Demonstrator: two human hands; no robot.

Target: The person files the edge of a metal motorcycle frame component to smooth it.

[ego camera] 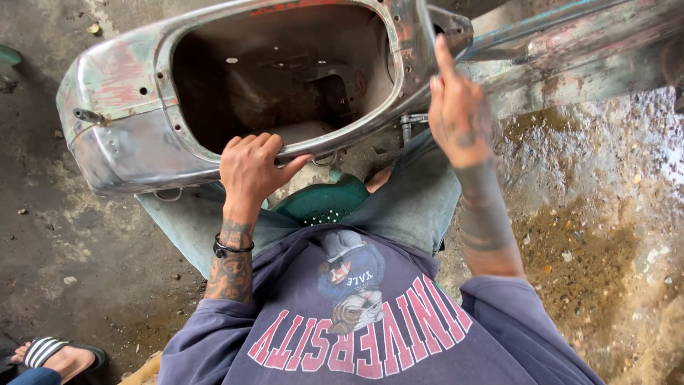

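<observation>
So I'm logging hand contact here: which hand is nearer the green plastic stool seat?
Left. The left hand grips the lower rim of the bare metal scooter body, just above the green stool seat. The right hand is raised higher, at the body's right edge, farther from the seat.

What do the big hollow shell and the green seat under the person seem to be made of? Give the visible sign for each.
Hollow shell: probably sheet metal, bare and dull grey where sanded, with red and green paint remnants, drilled holes and rusty patches. The left hand grips its rim.
Green seat: likely moulded plastic, judging by its even colour and perforations.
</observation>
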